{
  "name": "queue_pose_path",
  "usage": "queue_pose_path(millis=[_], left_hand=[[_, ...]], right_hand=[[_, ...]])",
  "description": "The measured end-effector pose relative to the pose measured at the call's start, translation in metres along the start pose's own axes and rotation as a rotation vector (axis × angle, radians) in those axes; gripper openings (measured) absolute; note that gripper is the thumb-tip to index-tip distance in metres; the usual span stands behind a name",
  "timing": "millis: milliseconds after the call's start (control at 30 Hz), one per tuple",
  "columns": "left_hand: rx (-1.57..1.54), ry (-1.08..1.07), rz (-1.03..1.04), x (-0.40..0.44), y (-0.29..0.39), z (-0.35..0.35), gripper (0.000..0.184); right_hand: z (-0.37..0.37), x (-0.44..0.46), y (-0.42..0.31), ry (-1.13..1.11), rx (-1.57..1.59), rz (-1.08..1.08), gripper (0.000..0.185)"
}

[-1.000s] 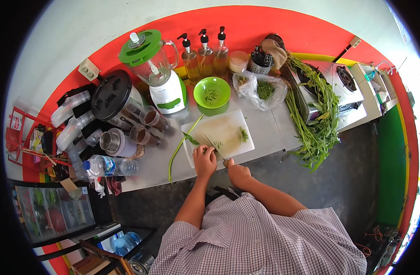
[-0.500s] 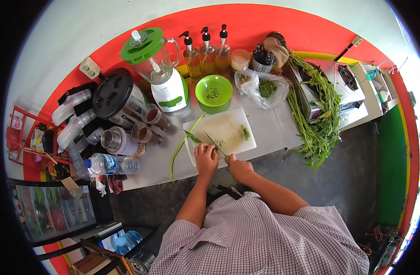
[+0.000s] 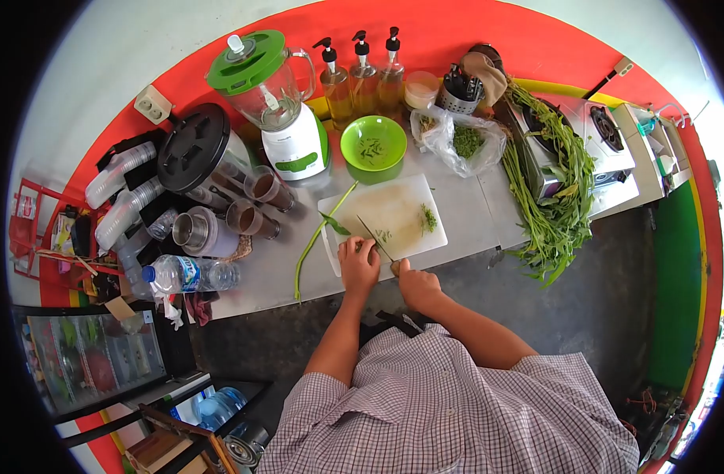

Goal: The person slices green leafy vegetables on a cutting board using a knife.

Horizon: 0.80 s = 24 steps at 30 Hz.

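My right hand point(image 3: 419, 286) is closed round the handle of a knife point(image 3: 375, 235), whose blade slants up and left over the white cutting board point(image 3: 409, 189). Beside the blade, my left hand point(image 3: 359, 263) has its fingers curled down on a green leaf point(image 3: 334, 225) whose tip shows past the fingertips. Chopped green bits point(image 3: 383, 236) lie just right of the blade, and a small pile of chopped greens point(image 3: 428, 219) sits near the board's right side. A long green stem point(image 3: 309, 249) crosses the board's left edge onto the metal counter.
Behind the board stands a green bowl point(image 3: 373, 146) with some cut greens. A plastic bag point(image 3: 459, 146) of greens and a leafy bundle point(image 3: 558, 182) draped over the stove point(image 3: 607, 146) are to the right. Leftward are a blender point(image 3: 292, 146), two cups of brown contents point(image 3: 269, 188) and a water bottle point(image 3: 192, 273).
The view has shifted slightly, so the counter items appear a little higher. Both hands stay at the board with the knife and leaf in nearly the same places.
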<state>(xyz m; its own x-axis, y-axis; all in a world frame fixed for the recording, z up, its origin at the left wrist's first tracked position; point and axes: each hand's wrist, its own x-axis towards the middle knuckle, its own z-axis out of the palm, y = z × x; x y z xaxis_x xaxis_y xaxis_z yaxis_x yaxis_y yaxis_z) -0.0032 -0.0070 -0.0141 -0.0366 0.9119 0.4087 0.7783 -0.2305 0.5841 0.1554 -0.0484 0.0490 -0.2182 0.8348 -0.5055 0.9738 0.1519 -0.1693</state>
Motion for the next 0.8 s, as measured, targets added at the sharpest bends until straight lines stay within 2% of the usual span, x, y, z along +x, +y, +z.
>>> queue_pose_path(millis=[33, 67, 133, 367, 433, 467, 567, 633, 800], left_hand=[[-0.009, -0.002, -0.002, -0.001, 0.000, 0.000, 0.018], [-0.017, 0.003, -0.004, 0.001, 0.000, 0.001, 0.018], [-0.020, -0.012, -0.025, 0.000, -0.002, 0.002, 0.017], [-0.012, -0.028, -0.046, 0.000, 0.000, 0.000, 0.016], [-0.012, -0.031, -0.041, 0.002, 0.001, -0.001, 0.016], [-0.016, -0.025, -0.045, 0.001, 0.002, -0.002, 0.016], [-0.018, -0.021, -0.040, 0.001, 0.001, -0.001, 0.016], [-0.007, -0.025, -0.039, 0.002, 0.000, 0.000, 0.017], [-0.001, -0.043, -0.028, 0.002, 0.000, -0.002, 0.017]], right_hand=[[-0.001, -0.002, 0.001, -0.033, 0.019, 0.003, 0.049], [0.001, -0.006, 0.000, -0.029, 0.011, -0.002, 0.049], [0.007, -0.012, -0.002, -0.028, -0.018, 0.062, 0.033], [-0.005, 0.013, -0.002, 0.021, -0.015, 0.004, 0.032], [-0.013, 0.010, -0.001, -0.077, 0.030, 0.010, 0.050], [-0.010, 0.004, 0.000, -0.081, 0.038, 0.018, 0.050], [0.002, -0.008, 0.001, -0.090, 0.086, 0.045, 0.047], [0.008, -0.006, -0.001, -0.019, -0.016, 0.067, 0.028], [-0.003, 0.016, -0.002, 0.042, -0.004, 0.006, 0.024]])
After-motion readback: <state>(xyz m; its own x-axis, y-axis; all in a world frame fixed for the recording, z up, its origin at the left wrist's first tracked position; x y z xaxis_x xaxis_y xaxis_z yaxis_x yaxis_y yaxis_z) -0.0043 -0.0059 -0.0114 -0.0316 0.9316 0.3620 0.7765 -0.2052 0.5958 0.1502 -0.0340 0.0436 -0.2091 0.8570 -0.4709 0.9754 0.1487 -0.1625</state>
